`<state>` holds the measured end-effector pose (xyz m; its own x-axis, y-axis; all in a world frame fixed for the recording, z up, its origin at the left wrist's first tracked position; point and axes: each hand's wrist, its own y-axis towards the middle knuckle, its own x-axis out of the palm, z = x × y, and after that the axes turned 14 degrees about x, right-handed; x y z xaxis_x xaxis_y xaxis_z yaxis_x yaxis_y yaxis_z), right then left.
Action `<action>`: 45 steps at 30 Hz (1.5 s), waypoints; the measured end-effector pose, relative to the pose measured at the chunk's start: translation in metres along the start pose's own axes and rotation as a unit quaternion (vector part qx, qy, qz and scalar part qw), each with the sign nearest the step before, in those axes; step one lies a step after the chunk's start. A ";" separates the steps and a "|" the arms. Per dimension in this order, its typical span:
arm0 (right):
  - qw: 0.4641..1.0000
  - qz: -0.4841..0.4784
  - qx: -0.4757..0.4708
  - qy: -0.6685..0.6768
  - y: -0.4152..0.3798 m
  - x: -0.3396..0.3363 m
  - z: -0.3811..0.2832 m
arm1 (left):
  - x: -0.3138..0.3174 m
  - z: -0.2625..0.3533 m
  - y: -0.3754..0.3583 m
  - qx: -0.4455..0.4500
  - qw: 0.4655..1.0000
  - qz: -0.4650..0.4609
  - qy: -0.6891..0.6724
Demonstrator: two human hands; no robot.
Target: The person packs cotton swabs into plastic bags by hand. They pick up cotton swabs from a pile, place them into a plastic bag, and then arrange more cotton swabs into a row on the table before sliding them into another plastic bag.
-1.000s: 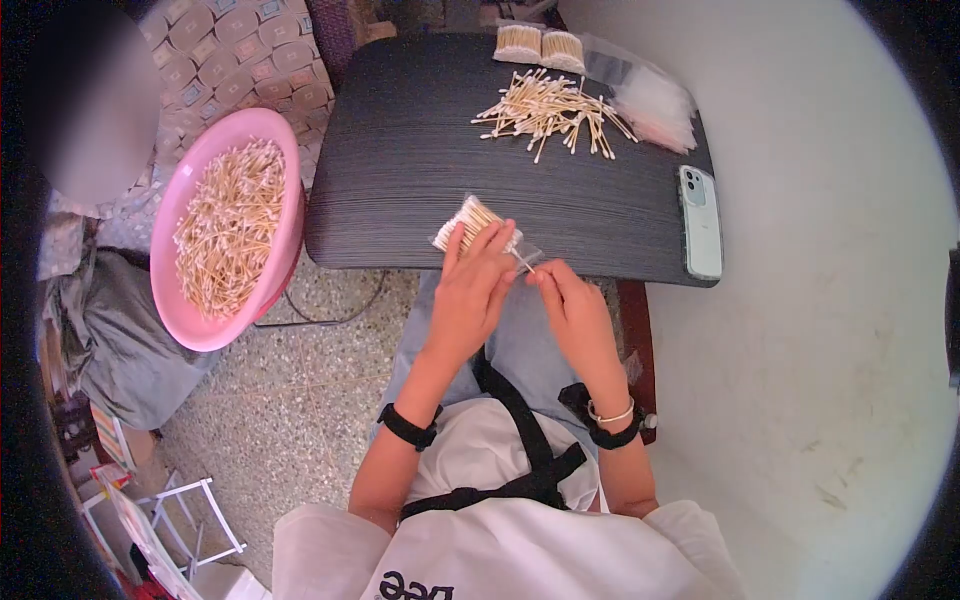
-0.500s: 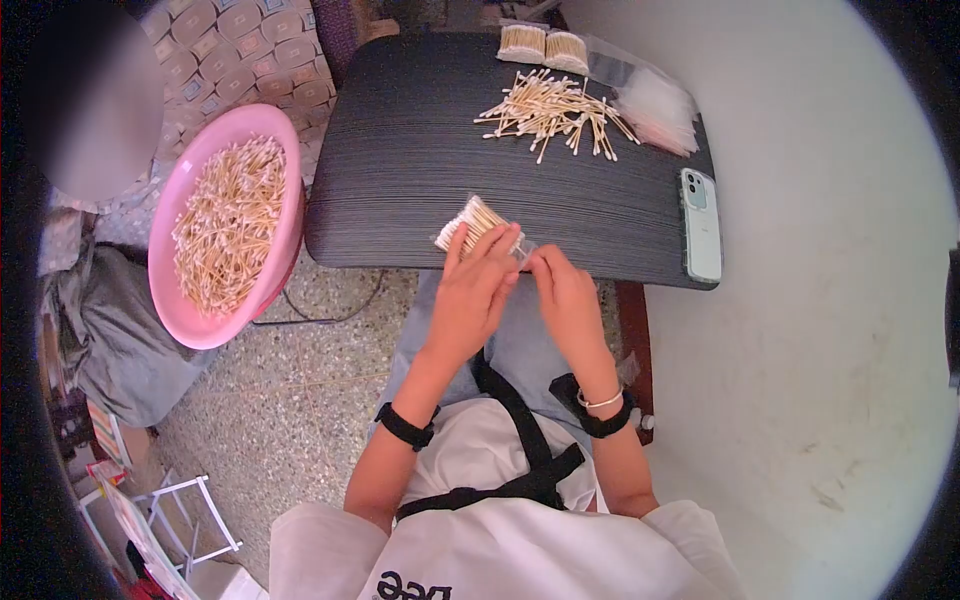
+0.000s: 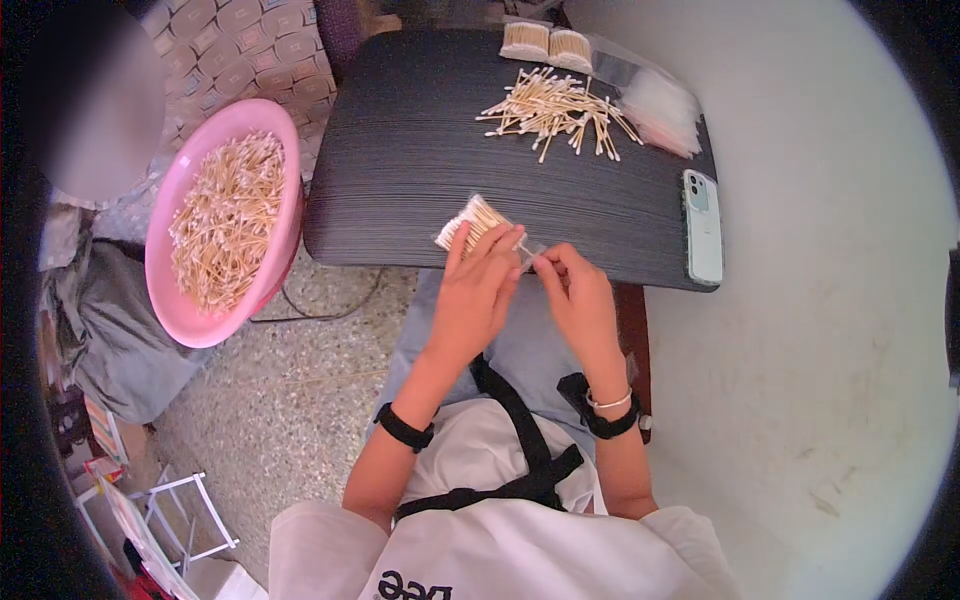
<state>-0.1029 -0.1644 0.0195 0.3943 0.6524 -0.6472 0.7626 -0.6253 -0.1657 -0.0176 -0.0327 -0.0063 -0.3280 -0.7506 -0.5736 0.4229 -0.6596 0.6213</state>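
Note:
A clear plastic bag of cotton swabs (image 3: pixel 473 221) lies at the near edge of the black table, its swabs lined up side by side. My left hand (image 3: pixel 478 285) rests over the pack and holds it, hiding part of the swabs. At the bag's loose end (image 3: pixel 532 255), my right hand (image 3: pixel 580 296) pinches the plastic between thumb and fingers. Farther back lies a loose heap of cotton swabs (image 3: pixel 555 108). Behind it stand two filled packs of swabs (image 3: pixel 525 42).
A pink basin (image 3: pixel 160 250) full of loose swabs stands left of the table (image 3: pixel 390 130). Empty clear bags (image 3: pixel 660 110) lie at the back right, with a phone (image 3: pixel 704 230) nearer me. A pale wall (image 3: pixel 810 300) borders the right side.
My right hand has shifted slightly right, drawing the bag's end a little away from the swabs. My left hand stays on the pack.

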 end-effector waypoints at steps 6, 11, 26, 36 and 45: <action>0.999 0.011 -0.043 -0.024 0.019 0.002 0.000 | -0.004 0.001 0.002 -0.003 1.000 -0.003 -0.010; 0.988 -0.034 -0.154 0.001 0.038 -0.013 0.008 | -0.003 -0.001 0.002 -0.002 1.000 -0.001 -0.011; 0.996 -0.039 -0.073 0.025 0.052 -0.004 0.009 | 0.000 -0.002 0.001 0.006 1.000 -0.006 0.001; 0.969 -0.024 -0.124 0.213 0.031 0.003 0.014 | -0.028 -0.012 0.015 -0.072 0.995 0.030 -0.065; 0.877 -0.112 -0.055 0.464 0.022 -0.018 -0.009 | -0.035 -0.025 0.046 -0.093 0.977 -0.116 -0.154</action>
<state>-0.0882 -0.1860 0.0345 0.4371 0.8527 0.2861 0.8989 -0.4256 -0.1047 0.0347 -0.0359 0.0292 -0.6603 -0.5765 -0.4813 0.4442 -0.8166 0.3687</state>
